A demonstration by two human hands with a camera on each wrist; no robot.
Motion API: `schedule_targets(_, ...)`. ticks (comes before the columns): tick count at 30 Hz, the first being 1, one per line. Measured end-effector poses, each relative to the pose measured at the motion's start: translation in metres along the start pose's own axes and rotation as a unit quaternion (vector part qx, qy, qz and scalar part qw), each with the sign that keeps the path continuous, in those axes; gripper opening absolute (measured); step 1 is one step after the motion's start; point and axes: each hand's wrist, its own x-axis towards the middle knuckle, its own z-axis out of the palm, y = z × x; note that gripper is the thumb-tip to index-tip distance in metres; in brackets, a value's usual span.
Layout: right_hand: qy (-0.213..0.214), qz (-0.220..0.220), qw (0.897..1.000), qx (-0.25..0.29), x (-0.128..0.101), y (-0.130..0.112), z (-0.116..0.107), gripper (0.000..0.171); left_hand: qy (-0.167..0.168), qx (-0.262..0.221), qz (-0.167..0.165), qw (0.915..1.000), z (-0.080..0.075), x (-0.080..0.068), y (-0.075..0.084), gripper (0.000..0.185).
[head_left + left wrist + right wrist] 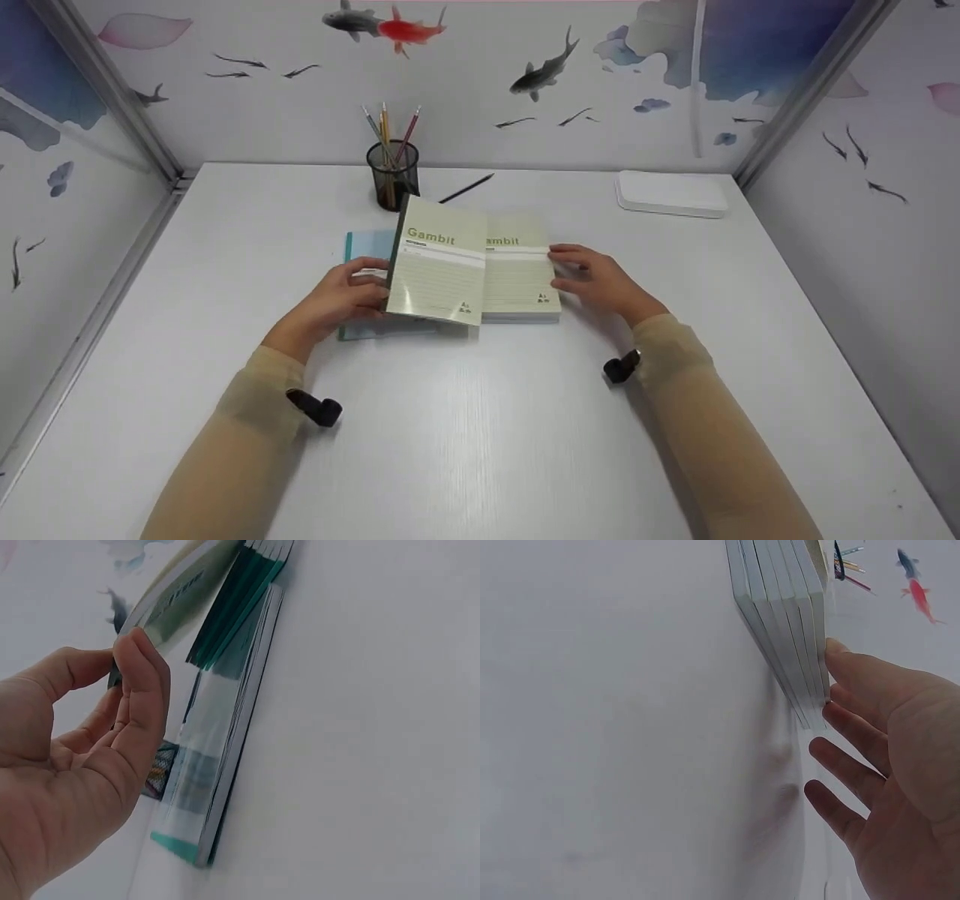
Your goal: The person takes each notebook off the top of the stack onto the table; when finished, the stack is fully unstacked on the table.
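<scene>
A cream notebook [439, 281] marked "Gambit", with a dark spine, is held tilted by my left hand [335, 298]. In the left wrist view, that hand [97, 720] pinches the notebook's spine edge between thumb and fingers. Beneath and to the right is a stack of notebooks [523, 277] with a matching cream cover on top. My right hand [606, 283] touches the stack's right side, its fingers slightly bent and not wrapped round it. Several page edges of the stack [784, 630] show in the right wrist view. A light-blue notebook [369, 244] with a teal spine lies partly hidden below the lifted one.
Behind the notebooks stands a black mesh pen cup [393, 180] with several pencils. One dark pencil [466, 187] lies beside it. A white flat case [671, 195] sits at the back right of the white table [465, 442]. Printed panels enclose the table.
</scene>
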Motion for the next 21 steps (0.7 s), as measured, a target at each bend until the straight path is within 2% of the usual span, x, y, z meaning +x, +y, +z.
schedule_targets(6, 0.001, 0.005, 1.000, -0.007, -0.002, 0.003, 0.000, 0.056, 0.020, -0.030, 0.022, 0.9991, -0.035, -0.024, 0.000, 0.054)
schedule_targets(11, 0.005, 0.005, 1.000, 0.004, -0.005, 0.005, 0.001, 0.055, 0.035, -0.053, 0.024, 0.9977, -0.060, -0.041, 0.000, 0.051)
schedule_targets(21, 0.006, -0.008, 1.000, 0.021, -0.002, 0.002, 0.002, 0.055, 0.057, -0.107, 0.027, 0.9923, -0.121, -0.078, -0.015, 0.045)
